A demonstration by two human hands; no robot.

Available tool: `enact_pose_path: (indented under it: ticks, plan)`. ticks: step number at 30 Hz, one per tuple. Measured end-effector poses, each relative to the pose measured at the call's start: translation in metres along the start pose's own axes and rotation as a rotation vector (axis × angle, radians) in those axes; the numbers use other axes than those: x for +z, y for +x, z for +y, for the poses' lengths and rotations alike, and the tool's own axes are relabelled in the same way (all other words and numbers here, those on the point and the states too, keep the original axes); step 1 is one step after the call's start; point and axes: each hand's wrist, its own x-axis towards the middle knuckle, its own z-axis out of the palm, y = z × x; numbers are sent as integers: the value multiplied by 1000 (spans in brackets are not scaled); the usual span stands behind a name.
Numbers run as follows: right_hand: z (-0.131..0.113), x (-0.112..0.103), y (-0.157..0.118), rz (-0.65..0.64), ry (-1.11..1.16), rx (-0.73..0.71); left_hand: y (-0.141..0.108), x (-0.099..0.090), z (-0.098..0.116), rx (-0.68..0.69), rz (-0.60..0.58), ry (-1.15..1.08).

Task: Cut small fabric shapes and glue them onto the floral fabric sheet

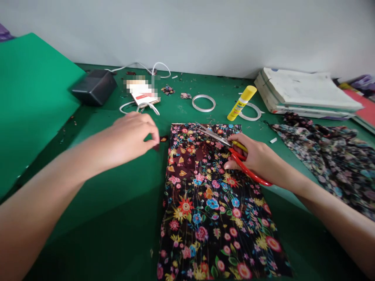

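Observation:
Black floral fabric (205,218) lies flat on the green table, with a few dark cut pieces near its upper left part. My right hand (252,156) is closed around red-handled scissors (249,171), whose blades point to the upper left over the fabric's top. A yellow, pencil-like thing (238,146) is also between those fingers. Left of the fabric, my left hand (136,132) is raised with its fingers pinched together; a small dark scrap (157,147) shows at the fingertips. Another small dark piece (163,139) with an orange leaf shape lies just beside the fabric.
Behind the fabric are a yellow glue stick (241,103), two white rings (203,103) and fabric scraps (168,90). A black box (94,87) and green board (35,89) stand left. Stacked books (307,91) and crumpled floral cloth (336,156) are right.

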Motion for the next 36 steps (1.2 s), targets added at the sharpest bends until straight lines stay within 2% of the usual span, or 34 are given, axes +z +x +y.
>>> enact_pose_path:
  ticks: [2, 4, 5, 8, 10, 14, 19, 25, 31, 36]
  plan:
    - [-1, 0, 0, 9, 4, 4, -5, -4, -13, -37, -37, 121]
    - [-2, 1, 1, 12, -2, 5, -6, -3, -9, -66, 37, 206]
    - [-2, 1, 1, 11, -5, 5, -5, -1, -2, -33, 73, 202]
    - [-3, 1, 1, 8, -14, 8, 3, 7, 27, 166, -24, 55]
    - [-3, 1, 1, 7, -19, 10, 8, 12, 41, 291, -45, 14]
    - [-2, 1, 1, 6, -27, 4, 12, 19, 46, 481, -40, 83]
    - [-1, 4, 1, 12, -36, 4, 12, 23, 43, 457, -28, 54]
    - [-2, 3, 1, 15, -45, 5, 12, 25, 41, 461, 43, 153]
    - [-2, 3, 0, 18, -48, 11, 13, 23, 45, 470, 21, 159]
    - [-2, 3, 0, 15, -55, 21, 9, 16, 56, 605, 108, 95]
